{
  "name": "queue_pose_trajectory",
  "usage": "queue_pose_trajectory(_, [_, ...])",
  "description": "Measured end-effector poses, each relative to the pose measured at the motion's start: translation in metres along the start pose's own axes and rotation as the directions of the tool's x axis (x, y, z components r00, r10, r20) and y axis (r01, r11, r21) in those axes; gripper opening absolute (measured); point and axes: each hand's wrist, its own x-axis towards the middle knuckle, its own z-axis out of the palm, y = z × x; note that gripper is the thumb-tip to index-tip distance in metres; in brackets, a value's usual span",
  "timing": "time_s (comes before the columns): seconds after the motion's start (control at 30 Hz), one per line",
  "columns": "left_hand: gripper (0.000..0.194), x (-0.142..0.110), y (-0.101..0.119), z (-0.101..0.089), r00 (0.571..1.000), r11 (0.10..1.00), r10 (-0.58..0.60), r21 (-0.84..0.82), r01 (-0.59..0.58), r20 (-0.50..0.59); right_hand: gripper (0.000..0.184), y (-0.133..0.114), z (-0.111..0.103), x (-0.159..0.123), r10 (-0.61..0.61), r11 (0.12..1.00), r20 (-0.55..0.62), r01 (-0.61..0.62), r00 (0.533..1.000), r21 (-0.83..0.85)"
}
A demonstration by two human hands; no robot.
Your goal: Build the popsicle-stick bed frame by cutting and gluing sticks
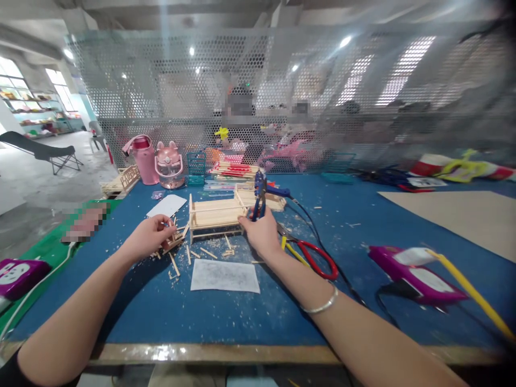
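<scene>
A small wooden stick frame [213, 215] stands on the blue table [226, 317] just beyond my hands. My right hand [262, 231] is closed around blue-handled pliers [259, 199], held upright at the frame's right end. My left hand [149, 236] is closed in a pinch on a thin wooden stick [168, 224], resting over a little pile of sticks [174, 243] left of the frame. Loose stick offcuts and sawdust lie between my hands.
Red-handled scissors [314, 258] lie right of my wrist, a white sheet [224, 276] in front. A purple glue gun [415, 274] with a yellow stick sits right. Pink bottles [161, 161], coloured sticks [234, 171] and a perforated screen [282, 86] are behind. People work beyond it.
</scene>
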Motion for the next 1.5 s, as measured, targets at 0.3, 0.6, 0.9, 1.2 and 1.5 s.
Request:
queue_pose_trajectory(0.3, [0.042,0.005,-0.007,0.005,0.99,0.903,0.133,0.416,-0.104,-0.042,0.03,0.003,-0.014,-0.001,0.031,0.998,-0.021,-0.032,0.999,-0.055])
queue_pose_trajectory(0.6, [0.042,0.014,0.015,0.013,0.981,0.879,0.194,0.445,-0.171,-0.007,0.032,0.015,-0.017,0.008,0.054,0.991,0.151,-0.071,0.987,0.111])
queue_pose_trajectory(0.9, [0.033,0.034,0.028,0.009,0.988,0.788,0.139,0.597,-0.149,0.063,0.029,0.017,-0.014,0.008,0.053,0.996,0.115,-0.061,0.992,0.066])
queue_pose_trajectory(1.2, [0.028,0.026,0.009,0.022,0.987,0.712,0.161,0.693,-0.112,-0.006,0.026,0.007,-0.016,0.007,0.04,0.998,0.125,-0.045,0.991,0.035])
queue_pose_trajectory(1.5, [0.028,0.024,0.018,0.034,0.989,0.688,0.08,0.725,0.037,-0.126,0.022,0.007,-0.014,0.005,-0.021,0.999,0.128,0.015,0.992,0.042])
